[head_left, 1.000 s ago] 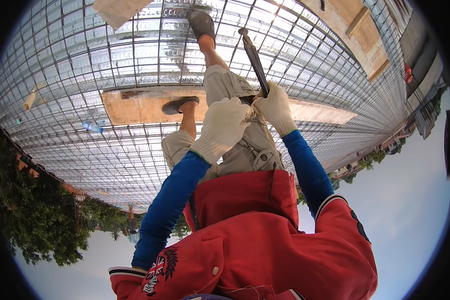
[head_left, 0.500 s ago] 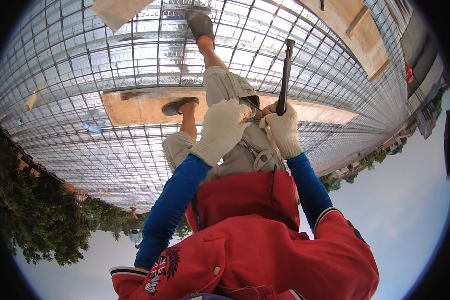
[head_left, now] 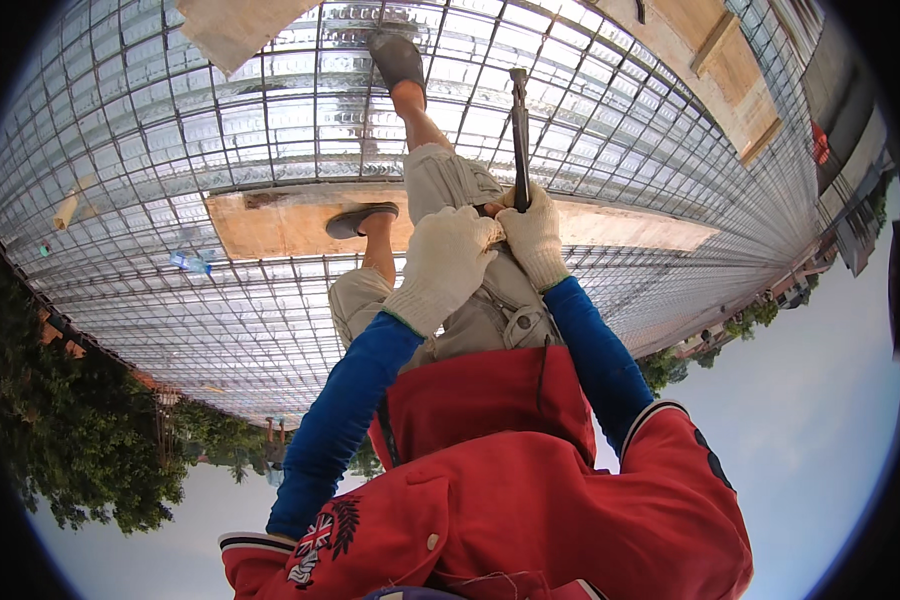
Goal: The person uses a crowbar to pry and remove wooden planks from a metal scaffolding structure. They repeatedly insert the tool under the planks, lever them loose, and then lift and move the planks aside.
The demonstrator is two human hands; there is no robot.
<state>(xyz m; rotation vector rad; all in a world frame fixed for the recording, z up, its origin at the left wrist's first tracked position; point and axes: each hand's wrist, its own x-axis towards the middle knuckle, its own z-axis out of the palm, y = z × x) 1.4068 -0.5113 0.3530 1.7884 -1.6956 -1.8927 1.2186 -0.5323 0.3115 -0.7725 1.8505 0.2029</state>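
My left hand, in a knitted cream work glove, is closed with its fingertips pressed together. Whatever it may pinch is hidden. Right beside it, my right hand, gloved the same way, is wrapped around a long, dark metal hand tool. The tool points away from me, its narrow head farthest out; its exact kind is unclear. Both hands meet in front of my khaki trousers, fingertips nearly touching.
A grid of steel bars lies over shiny corrugated metal sheeting. One foot is on a plywood strip; another board lies far left. A plastic bottle rests on the bars at left, with more boards at far right.
My right hand has moved left with the tool, closing up against my left hand. The tool now leans slightly left instead of right. My left hand has barely moved.
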